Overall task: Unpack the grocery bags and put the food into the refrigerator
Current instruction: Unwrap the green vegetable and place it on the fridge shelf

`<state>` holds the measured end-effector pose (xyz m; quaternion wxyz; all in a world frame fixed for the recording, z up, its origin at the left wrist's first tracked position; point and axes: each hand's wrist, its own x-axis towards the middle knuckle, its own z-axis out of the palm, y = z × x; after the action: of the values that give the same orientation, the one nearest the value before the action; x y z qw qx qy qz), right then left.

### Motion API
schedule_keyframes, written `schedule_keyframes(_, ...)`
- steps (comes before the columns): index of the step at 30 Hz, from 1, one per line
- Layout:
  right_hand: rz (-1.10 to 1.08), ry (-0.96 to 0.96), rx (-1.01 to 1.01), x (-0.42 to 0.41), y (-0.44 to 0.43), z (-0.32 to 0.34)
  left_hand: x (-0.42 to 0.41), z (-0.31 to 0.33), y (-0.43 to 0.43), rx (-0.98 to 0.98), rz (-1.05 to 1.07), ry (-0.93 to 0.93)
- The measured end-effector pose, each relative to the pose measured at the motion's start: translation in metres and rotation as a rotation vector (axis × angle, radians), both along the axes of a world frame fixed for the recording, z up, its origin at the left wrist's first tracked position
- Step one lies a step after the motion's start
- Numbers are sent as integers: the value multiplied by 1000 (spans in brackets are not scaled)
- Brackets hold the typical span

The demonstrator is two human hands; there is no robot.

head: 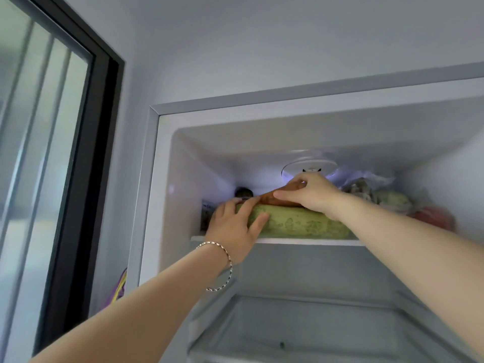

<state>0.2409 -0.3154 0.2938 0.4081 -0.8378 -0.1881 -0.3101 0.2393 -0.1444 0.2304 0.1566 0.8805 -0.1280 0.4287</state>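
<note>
Fingers: my left hand point(233, 224) has its fingers point(258, 222) spread flat and curled over the left end of the green squash point(301, 224), thumb side low, not a full grip, more a steadying press. My right hand point(313, 193) has its fingers point(288, 195) closed down on the orange-brown vegetable point(272, 199), pinching it from above against the top of the squash.

Position: both items are on the top shelf point(309, 241) of the open refrigerator point(154, 163). The squash lies along the shelf's front edge, long axis running left to right, from under my left fingers to beneath my right wrist. The orange-brown vegetable rests on top of it, long axis roughly parallel, its thin end pointing toward my left fingers and its thick end under my right palm.

Beyond my right fingers, further right and back: a clear bag of produce point(366, 189) and something red point(434, 218), blurred. Behind my left fingers: a dark round lid or jar point(243, 192), partly hidden.

Judgement: the vegetable is in the right hand's charge; the left is nearer the squash's end. The next move likely turns on seating the top piece so it does not roll forward off the rounded squash.

Risk: a stacked, round-on-round contact; may slide toward me on release.
</note>
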Motion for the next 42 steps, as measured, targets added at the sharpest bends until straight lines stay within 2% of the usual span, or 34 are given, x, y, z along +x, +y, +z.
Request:
schedule_keyframes(3, -137, -55, -199, 5, -2, -2, 3, -4, -2, 8, 36, -37)
schedule_keyframes(10, -187, -54, -261, 1, -3, -5, 4, -8, -3, 5, 65, -48)
schedule_keyframes(13, -344, -214, -292, -1, -1, -14, 1, -8, -3, 10, 67, -17)
schedule_keyframes(16, -458, -377, -326, -11, -1, -24, -7, -4, -1, -67, -76, -2)
schedule_keyframes(19, -441, -519, -316, -26, -4, -36, -16, -4, 5, -307, -329, -31)
schedule_keyframes(21, -389, -602, -301, -38, -4, -46, -19, -4, 8, -388, -412, -36)
schedule_keyframes(25, -270, -469, -420, -64, 2, -62, -28, -7, 13, -354, -372, -61)
schedule_keyframes(28, -277, -444, -421, -71, 8, -65, -45, -11, 19, -206, -260, -52)
schedule_keyframes(32, -352, -381, -395, -76, 11, -64, -79, -21, 20, -94, -85, 74)
schedule_keyframes(36, -251, -268, -368, -95, 21, -78, -123, -42, 19, -168, -11, 330)
schedule_keyframes(40, -8, 67, -691, -128, 51, -106, -170, -79, 42, -248, 223, 956)
schedule_keyframes(42, 125, 155, -871, -148, 72, -124, -197, -102, 64, -231, 357, 1031)
